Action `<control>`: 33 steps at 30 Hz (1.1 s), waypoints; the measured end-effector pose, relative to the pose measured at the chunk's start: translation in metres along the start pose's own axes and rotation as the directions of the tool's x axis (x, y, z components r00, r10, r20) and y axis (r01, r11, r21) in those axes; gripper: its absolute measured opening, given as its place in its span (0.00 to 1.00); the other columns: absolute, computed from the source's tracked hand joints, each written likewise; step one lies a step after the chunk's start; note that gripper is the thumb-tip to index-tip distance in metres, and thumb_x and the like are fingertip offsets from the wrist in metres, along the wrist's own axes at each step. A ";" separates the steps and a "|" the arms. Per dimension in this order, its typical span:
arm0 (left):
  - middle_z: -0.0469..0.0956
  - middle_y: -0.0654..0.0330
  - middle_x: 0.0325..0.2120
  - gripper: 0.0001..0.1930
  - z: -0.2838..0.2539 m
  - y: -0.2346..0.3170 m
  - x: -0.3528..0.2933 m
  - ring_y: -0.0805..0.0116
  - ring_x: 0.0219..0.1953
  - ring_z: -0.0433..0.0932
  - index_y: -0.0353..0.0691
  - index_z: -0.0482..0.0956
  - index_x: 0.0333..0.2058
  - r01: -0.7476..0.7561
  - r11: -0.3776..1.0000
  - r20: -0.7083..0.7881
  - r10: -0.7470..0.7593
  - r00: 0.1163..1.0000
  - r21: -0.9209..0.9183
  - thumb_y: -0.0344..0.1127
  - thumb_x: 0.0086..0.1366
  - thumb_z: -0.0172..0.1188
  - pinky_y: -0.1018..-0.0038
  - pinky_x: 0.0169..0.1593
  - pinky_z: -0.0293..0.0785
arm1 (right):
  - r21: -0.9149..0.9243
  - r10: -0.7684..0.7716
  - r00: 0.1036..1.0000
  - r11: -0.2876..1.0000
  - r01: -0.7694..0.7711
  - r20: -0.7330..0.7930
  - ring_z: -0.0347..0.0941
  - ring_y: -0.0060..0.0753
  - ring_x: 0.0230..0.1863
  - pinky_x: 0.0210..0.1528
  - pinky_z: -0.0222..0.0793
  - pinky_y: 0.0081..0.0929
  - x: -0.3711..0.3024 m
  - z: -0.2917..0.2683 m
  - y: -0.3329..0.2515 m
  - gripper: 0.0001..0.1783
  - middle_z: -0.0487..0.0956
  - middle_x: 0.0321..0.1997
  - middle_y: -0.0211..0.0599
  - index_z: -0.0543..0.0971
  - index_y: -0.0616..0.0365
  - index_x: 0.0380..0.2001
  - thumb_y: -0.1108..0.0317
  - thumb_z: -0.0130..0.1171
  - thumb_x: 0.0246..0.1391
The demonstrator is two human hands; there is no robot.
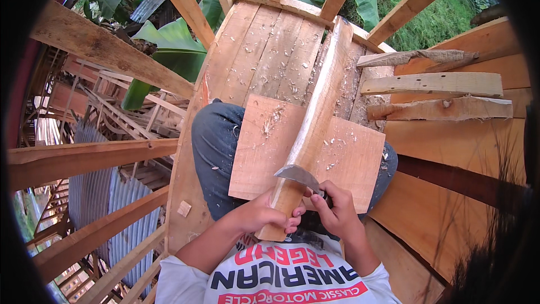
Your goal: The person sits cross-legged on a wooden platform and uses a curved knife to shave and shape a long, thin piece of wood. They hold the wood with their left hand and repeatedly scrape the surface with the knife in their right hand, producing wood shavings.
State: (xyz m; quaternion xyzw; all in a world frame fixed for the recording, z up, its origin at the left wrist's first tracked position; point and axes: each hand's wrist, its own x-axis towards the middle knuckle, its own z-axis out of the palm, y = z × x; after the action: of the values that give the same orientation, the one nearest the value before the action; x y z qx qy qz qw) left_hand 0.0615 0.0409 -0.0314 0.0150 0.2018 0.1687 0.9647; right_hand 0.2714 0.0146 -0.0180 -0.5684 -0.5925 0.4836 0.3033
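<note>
A long, slightly curved wooden beam (pixel 320 107) slants across my lap, its far end resting toward the deck's far edge. Near its close end, my left hand (pixel 270 214) is wrapped round it. My right hand (pixel 340 214) grips the dark handle of a curved-blade knife (pixel 301 175), whose metal blade lies across the top of the beam just beyond my left hand. Under the beam, a flat wooden board (pixel 349 163) rests on my thighs, with pale shavings scattered on it.
Plank flooring (pixel 270 50) strewn with shavings spreads ahead, bordered by upright wooden posts (pixel 185 5). Three rough wood pieces (pixel 433 83) lie at the right beside plywood panels (pixel 450 141). A small wood block (pixel 184 208) sits left of my leg. Corrugated metal sheets (pixel 126 219) show beyond the posts.
</note>
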 end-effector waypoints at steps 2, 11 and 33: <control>0.66 0.60 0.34 0.36 -0.001 -0.003 -0.003 0.70 0.34 0.69 0.37 0.59 0.58 0.025 0.998 0.011 -0.025 1.000 -0.053 0.14 0.47 0.52 0.70 0.38 0.69 | 0.004 0.035 0.999 0.999 -0.035 0.020 0.66 0.24 0.19 0.23 0.60 0.23 -0.001 0.000 -0.002 0.06 0.71 0.18 0.38 0.76 0.65 0.32 0.71 0.57 0.57; 0.72 0.54 0.41 0.37 0.003 -0.022 -0.033 0.59 0.41 0.79 0.34 0.57 0.63 0.032 0.999 -0.047 -0.031 0.998 0.007 0.24 0.53 0.58 0.66 0.44 0.77 | 0.065 0.060 0.993 0.996 -0.067 0.097 0.70 0.36 0.16 0.20 0.62 0.29 -0.012 0.008 0.010 0.10 0.71 0.16 0.46 0.75 0.64 0.29 0.67 0.58 0.58; 0.80 0.53 0.38 0.18 0.031 -0.045 -0.053 0.71 0.37 0.81 0.28 0.67 0.54 0.126 0.761 -0.453 0.235 0.860 0.636 0.30 0.68 0.52 0.75 0.43 0.78 | -0.499 0.047 0.986 0.866 0.038 0.157 0.72 0.50 0.18 0.21 0.66 0.37 -0.016 0.008 -0.015 0.27 0.72 0.15 0.46 0.75 0.61 0.18 0.45 0.68 0.45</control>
State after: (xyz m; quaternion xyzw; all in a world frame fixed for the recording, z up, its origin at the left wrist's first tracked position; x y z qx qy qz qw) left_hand 0.0423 -0.0183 0.0128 0.3073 0.4929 0.1156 0.8057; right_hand 0.2606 -0.0014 -0.0036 -0.5872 -0.7190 0.3594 0.0947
